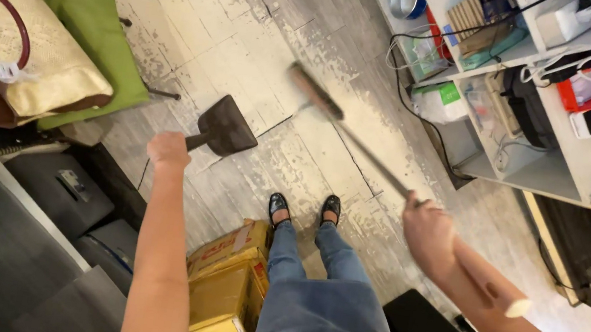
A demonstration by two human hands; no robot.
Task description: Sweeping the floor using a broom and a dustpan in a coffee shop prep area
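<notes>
- One dustpan [228, 127], dark, at about 10 o'clock from the shoes.
- One broom [318, 95], its head blurred, at 12 o'clock.
- Two black shoes [279, 206], side by side.
- Two hands: left hand [169, 149], right hand [430, 233].
- One green cushion [97, 26] at 10 o'clock.
- One cream handbag [21, 50] lying on it.
- Three yellow cardboard boxes [228, 286] stacked at 7 o'clock.
- One white shelf unit [562, 159] at 2 o'clock.

Both bare arms reach forward. The left hand [169, 149] is closed in a fist at eleven o'clock; the right hand [430, 233], fingers curled tight, sits at two o'clock, wrist bent.
</notes>
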